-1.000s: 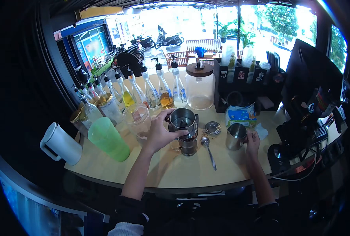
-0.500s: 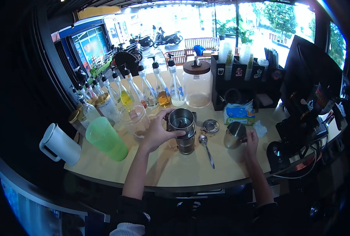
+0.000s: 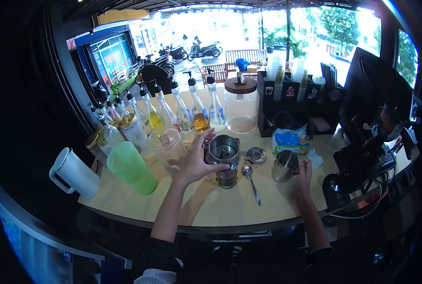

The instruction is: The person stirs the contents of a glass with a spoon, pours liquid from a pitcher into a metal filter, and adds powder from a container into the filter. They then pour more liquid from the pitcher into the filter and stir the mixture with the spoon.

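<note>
**Metal cup point(image 3: 224, 147) above the glass mug point(image 3: 227, 178), our left hand point(image 3: 195, 163) around it**

Across the pale counter point(image 3: 211, 210), we find the stacked pair near the middle. The glass mug below calls for care, being rigid and breakable; the metal cup above should feel stiff, top-heavy on its perch and perhaps slick. We would hold it by its sides. It looks silvery and round, open at the top, while the glass shows dark contents. Our left thumb and fingers spread around the cup (how firmly they press, we cannot tell).

The metal jug point(image 3: 283, 169), to the right, should be stiff and fairly light unless full; its handle is the sensible hold, and our right hand point(image 3: 304, 176) grasps it there. Its body is smooth and greyish.

Smaller still, the slim, shiny spoon point(image 3: 252, 184) lies between them, below the round metal lid point(image 3: 256, 155).
</note>
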